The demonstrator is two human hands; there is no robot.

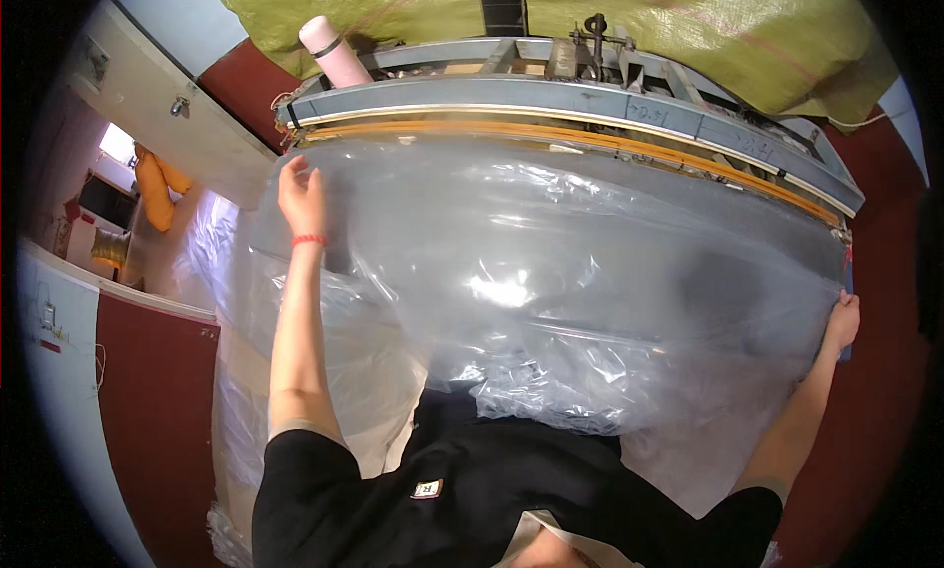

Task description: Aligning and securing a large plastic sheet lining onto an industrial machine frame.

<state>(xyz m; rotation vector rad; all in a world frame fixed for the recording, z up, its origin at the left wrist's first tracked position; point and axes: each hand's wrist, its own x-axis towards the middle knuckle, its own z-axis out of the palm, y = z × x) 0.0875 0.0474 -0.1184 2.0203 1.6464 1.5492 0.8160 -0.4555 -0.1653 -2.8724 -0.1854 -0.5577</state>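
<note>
A large clear plastic sheet (pixel 511 234) spreads from the machine's front edge toward my body, wrinkled and shiny, its near part bunched against my black shirt. My left hand (pixel 301 199), with a red band at the wrist, is raised over the sheet's far left corner. Its thumb stands apart from the fingers, and no plastic shows between them. At the sheet's right edge, my right hand (pixel 843 320) has its fingers closed on the plastic. Both arms reach wide apart.
Behind the sheet runs a long grey metal frame (pixel 551 91) with orange strips (pixel 590 137) along its front. On it are a pink bottle (pixel 339 57) and a metal clamp-like fitting (pixel 596 52). A dark phone (pixel 503 9) leans against a green-yellow tarp (pixel 413 12). An open door (pixel 177 101) stands left.
</note>
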